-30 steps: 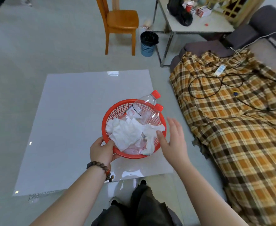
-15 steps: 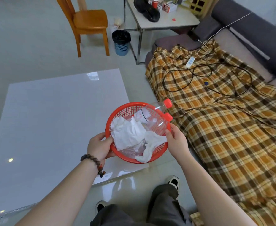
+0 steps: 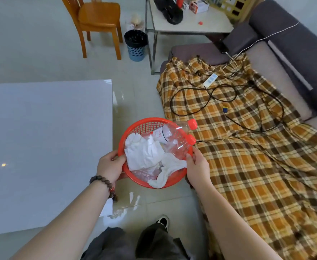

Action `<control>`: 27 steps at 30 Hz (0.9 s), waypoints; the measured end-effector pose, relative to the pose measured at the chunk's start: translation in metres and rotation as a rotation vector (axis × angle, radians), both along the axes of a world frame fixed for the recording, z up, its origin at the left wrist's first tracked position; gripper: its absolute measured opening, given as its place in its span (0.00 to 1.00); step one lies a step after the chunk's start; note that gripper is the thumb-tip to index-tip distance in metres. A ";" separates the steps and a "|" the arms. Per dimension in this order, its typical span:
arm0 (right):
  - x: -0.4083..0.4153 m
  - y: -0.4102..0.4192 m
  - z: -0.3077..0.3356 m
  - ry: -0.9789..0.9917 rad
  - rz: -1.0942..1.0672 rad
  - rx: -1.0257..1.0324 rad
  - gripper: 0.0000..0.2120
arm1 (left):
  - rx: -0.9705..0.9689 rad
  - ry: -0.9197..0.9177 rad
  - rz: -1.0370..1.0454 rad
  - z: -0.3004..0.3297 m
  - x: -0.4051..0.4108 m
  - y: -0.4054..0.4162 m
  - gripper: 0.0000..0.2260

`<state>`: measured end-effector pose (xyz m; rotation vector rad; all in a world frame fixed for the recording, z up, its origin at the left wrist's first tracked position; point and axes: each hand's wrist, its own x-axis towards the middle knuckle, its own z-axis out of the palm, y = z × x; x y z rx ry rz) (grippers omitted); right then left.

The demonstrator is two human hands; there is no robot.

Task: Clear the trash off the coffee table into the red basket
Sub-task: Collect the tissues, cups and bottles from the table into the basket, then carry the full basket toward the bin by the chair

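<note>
Both hands, left hand (image 3: 110,165) and right hand (image 3: 197,165), grip the seemingly full red basket (image 3: 144,124).

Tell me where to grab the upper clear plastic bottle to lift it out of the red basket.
Grip the upper clear plastic bottle at its neck, just below the red cap, coming from the plaid-covered sofa side. That end juts over the round red mesh basket rim, while crumpled white tissues crowd its base.
</note>
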<state>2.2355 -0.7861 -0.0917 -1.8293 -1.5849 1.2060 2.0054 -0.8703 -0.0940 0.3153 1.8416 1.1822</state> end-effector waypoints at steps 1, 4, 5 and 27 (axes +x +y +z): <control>0.003 0.009 -0.001 0.011 0.000 -0.006 0.17 | 0.000 0.010 0.008 0.001 0.004 0.009 0.02; 0.003 0.034 -0.006 0.038 0.004 -0.018 0.16 | -0.016 0.037 0.026 0.001 0.008 0.035 0.01; 0.001 0.042 -0.008 0.045 0.005 -0.020 0.17 | -0.018 0.039 0.038 0.001 0.007 0.043 0.01; -0.170 0.388 -0.022 -0.058 0.025 0.064 0.13 | -0.034 0.119 0.130 -0.012 -0.146 0.361 0.09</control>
